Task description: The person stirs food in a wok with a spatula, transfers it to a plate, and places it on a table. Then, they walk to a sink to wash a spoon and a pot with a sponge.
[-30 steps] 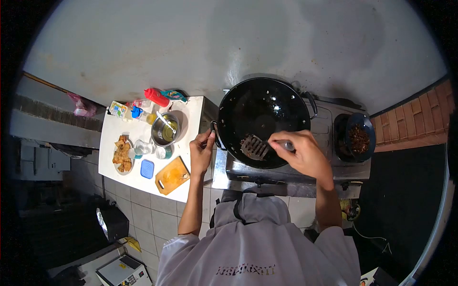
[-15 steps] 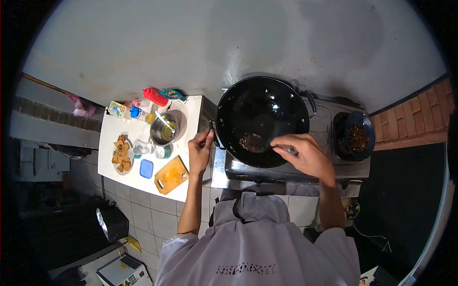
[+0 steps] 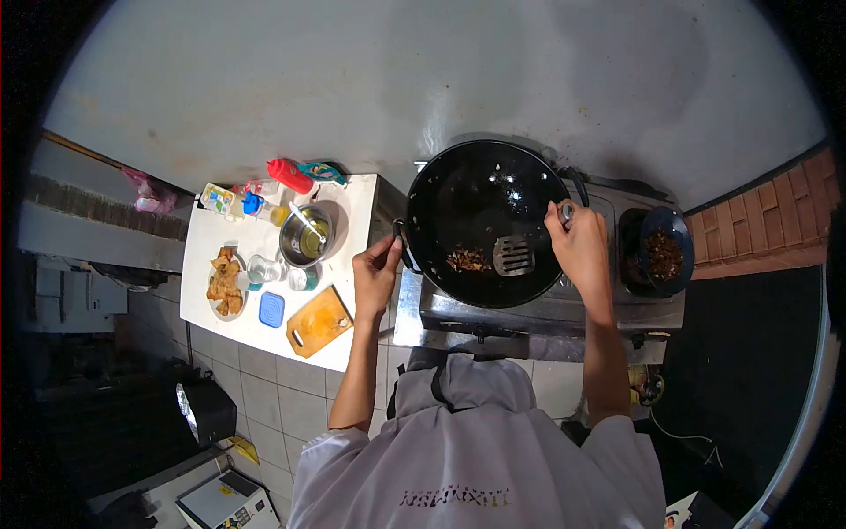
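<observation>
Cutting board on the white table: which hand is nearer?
Left. The left hand is at the left handle of the wok, just beyond the board; the right hand, holding the spatula, is farther right.

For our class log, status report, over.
Left hand gripping wok handle. Right hand holding slotted spatula. Browned bits beside spatula; nothing visibly blocking.

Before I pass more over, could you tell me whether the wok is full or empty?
Neither: the wok holds one small brown heap, its remaining dark surface bare around the slotted spatula.
</observation>
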Available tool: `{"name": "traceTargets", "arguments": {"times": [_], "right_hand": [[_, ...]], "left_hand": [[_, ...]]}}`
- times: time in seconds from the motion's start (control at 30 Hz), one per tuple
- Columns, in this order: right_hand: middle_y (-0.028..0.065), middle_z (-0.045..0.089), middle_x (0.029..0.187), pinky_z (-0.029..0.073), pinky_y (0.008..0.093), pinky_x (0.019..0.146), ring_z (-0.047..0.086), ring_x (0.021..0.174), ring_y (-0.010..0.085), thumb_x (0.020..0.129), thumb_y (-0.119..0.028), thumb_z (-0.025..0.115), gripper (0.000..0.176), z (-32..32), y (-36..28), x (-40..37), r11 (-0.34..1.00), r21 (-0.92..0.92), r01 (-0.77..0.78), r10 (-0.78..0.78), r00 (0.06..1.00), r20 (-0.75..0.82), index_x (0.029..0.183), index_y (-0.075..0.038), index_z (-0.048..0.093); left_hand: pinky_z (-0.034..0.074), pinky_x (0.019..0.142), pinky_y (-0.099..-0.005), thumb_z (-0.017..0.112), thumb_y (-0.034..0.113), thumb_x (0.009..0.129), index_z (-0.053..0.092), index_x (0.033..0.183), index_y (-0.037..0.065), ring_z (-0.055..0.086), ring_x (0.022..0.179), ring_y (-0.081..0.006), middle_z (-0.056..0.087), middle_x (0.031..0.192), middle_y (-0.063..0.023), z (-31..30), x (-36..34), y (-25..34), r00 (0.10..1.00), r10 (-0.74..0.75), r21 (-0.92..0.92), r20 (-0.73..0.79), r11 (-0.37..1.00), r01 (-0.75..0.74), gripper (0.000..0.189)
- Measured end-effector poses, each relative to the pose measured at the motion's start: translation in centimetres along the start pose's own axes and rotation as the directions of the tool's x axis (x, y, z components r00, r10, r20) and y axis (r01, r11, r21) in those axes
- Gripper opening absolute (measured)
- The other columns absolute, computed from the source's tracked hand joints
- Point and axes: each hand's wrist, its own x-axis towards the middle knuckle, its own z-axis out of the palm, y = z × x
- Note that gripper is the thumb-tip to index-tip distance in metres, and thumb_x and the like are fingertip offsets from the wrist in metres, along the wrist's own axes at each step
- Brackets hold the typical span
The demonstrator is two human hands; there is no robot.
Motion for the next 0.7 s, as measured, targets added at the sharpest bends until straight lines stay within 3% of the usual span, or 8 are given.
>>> {"name": "traceTargets", "arguments": {"times": [0.17,0.23,0.27,0.47,0.7], "right_hand": [[0.0188,0.048,0.050,0.035,0.0386,0.046,0.049,0.042,0.0326,0.085,-0.018,0.057,0.034,1.5,2.4,1.5,0.997,0.051,-0.063,0.063,0.998,0.006,0.059,0.005,0.052],[0.0049,0.043,0.040,0.031,0.0291,0.034,0.038,0.031,0.0105,0.089,-0.019,0.054,0.034,2.3,3.9,2.0,0.973,0.218,-0.073,0.063,0.997,0.055,0.062,0.002,0.055],[0.0009,0.045,0.041,0.031,0.0248,0.032,0.037,0.030,0.0081,0.090,-0.020,0.052,0.033,2.4,4.4,2.3,0.960,0.246,-0.134,0.111,0.988,0.105,0.065,0.001,0.058],[0.0007,0.042,0.042,0.031,0.0226,0.032,0.036,0.031,0.0066,0.091,-0.020,0.051,0.030,4.1,5.9,3.3,0.788,0.543,-0.290,0.181,0.952,0.246,0.072,0.001,0.060],[0.0015,0.041,0.042,0.032,0.0230,0.033,0.034,0.031,0.0065,0.092,-0.026,0.052,0.034,5.3,6.0,3.0,0.686,0.640,-0.346,0.210,0.936,0.281,0.079,0.004,0.060]], "left_hand": [[0.045,0.072,-0.0222,0.059,0.013,0.087,0.060,0.103,-0.010,0.055,0.076,-0.0085,0.066,0.084,-0.0086,0.1,-0.3,0.7,1.000,0.022,0.029,0.004,0.999,-0.023,0.028],[0.046,0.072,-0.0223,0.059,0.012,0.087,0.060,0.103,-0.010,0.056,0.076,-0.0085,0.066,0.083,-0.0088,0.1,-0.3,0.9,1.000,0.031,0.006,-0.003,0.999,-0.031,0.027],[0.046,0.071,-0.0224,0.058,0.011,0.087,0.060,0.103,-0.010,0.056,0.075,-0.0085,0.066,0.083,-0.0088,0.1,-0.5,1.5,0.999,0.032,0.024,0.006,0.999,-0.032,0.026],[0.046,0.071,-0.0228,0.058,0.010,0.087,0.060,0.104,-0.010,0.055,0.075,-0.0082,0.066,0.083,-0.0092,-0.1,-0.3,1.4,0.999,0.029,0.043,0.033,0.999,-0.030,0.026],[0.046,0.070,-0.0233,0.059,0.013,0.087,0.058,0.106,-0.011,0.056,0.074,-0.0088,0.066,0.082,-0.0108,-0.3,-0.3,1.1,0.999,0.026,0.080,0.032,0.996,-0.029,0.030]]}}
